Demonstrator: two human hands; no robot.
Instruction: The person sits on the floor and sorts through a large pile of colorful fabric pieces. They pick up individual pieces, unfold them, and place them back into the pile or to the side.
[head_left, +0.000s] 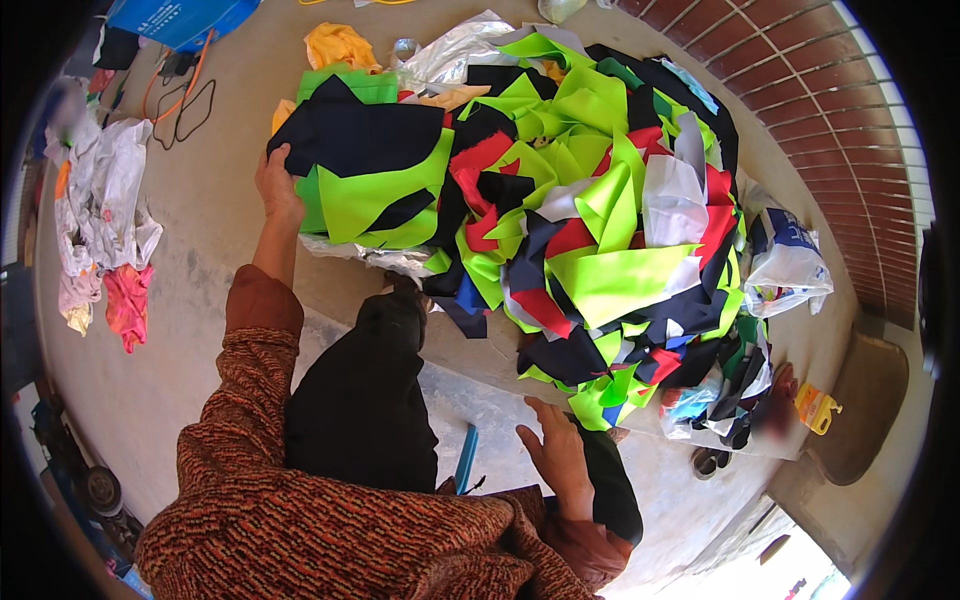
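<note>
The left hand point(277, 185) pinches the edge of a navy cloth piece point(355, 135) atop the stacked pieces point(370, 200), apparently squaring it up; the right hand point(556, 452) rests open, empty, beside the scrap heap point(610, 250) on the concrete floor point(180, 330).

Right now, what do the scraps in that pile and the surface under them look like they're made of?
Scrap pile: thin woven cloth, smooth with a slight sheen; it creases sharply and folds flat. The navy piece under the left hand looks matte. Floor: likely bare concrete, grey, mottled, rough.
</note>
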